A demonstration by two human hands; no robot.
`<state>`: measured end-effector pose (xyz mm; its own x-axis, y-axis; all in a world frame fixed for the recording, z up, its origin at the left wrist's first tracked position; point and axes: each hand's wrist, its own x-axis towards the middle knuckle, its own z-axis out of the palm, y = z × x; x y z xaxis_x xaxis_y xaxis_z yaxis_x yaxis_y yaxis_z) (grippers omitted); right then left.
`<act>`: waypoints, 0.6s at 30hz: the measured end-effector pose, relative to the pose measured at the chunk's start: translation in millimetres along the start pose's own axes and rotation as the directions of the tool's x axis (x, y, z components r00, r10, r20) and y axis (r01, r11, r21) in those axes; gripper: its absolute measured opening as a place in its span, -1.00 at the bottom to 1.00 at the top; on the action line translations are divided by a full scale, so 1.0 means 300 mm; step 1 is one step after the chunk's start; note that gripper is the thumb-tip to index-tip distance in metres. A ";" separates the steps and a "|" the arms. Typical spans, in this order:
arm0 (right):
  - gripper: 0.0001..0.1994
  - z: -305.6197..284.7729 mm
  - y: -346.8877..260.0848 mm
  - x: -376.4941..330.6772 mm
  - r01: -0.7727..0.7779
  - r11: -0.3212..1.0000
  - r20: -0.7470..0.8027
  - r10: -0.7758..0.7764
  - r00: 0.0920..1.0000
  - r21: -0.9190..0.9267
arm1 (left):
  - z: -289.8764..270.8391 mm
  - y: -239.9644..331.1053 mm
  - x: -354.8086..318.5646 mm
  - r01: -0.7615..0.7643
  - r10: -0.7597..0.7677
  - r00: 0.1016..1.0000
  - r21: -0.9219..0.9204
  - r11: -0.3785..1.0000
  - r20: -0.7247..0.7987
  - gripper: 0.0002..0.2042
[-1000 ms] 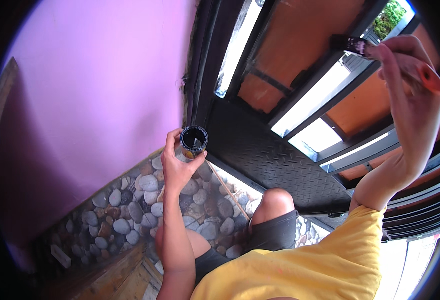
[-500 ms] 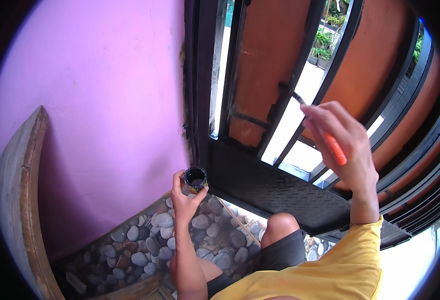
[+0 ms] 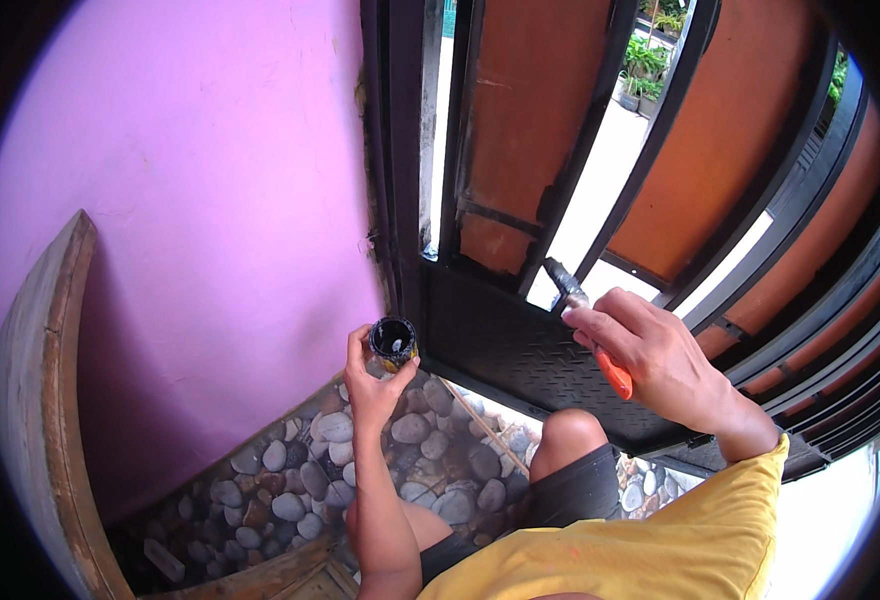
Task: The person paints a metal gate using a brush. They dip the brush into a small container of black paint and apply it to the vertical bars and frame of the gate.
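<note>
Smooth purple wall (image 3: pixel 230 220) fills the upper left of the frame, meeting a black metal gate (image 3: pixel 490 335). Right of centre, an orange-handled paintbrush (image 3: pixel 574 296) with dark-coated bristles slants from upper left to lower right, the right hand (image 3: pixel 652 352) clamped around its handle, bristles pointing away. Leftward and slightly below the bristles, a small open cylindrical can (image 3: pixel 392 360) is clasped between the left hand's (image 3: pixel 372 388) thumb and fingers. Open air separates brush from can; whether bristles touch the gate is unclear. Rounded grey stones (image 3: pixel 335 428) lie at lower centre.
</note>
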<state>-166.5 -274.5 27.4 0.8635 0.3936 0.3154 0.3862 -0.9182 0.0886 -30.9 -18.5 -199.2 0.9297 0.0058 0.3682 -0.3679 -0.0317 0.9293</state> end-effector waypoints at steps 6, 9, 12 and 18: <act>-0.68 -0.075 0.083 0.108 0.023 0.999 -0.342 -0.011 0.940 0.029 | 0.008 0.014 0.008 -0.017 0.017 1.000 0.002 1.000 0.003 -0.44; -0.70 -0.117 0.068 0.118 0.030 0.969 -0.571 -0.169 0.803 -0.245 | 0.015 0.021 0.002 -0.009 0.009 1.000 -0.001 1.000 -0.008 -0.45; -0.70 -0.058 -0.010 0.081 0.079 0.993 -0.363 -0.040 0.931 0.093 | -0.006 0.027 0.004 0.011 -0.011 1.000 0.026 1.000 -0.015 -0.45; -0.73 0.245 -0.002 -0.003 0.048 0.956 -0.048 -0.035 0.998 0.290 | -0.011 0.023 0.002 -0.035 0.035 0.999 0.012 0.999 -0.005 -0.44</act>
<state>-143.8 -271.0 -42.3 0.8325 0.4232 0.3574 0.5047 -0.8454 -0.1746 -33.0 -15.4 -192.5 0.9163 0.0101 0.4004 -0.3997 -0.0443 0.9156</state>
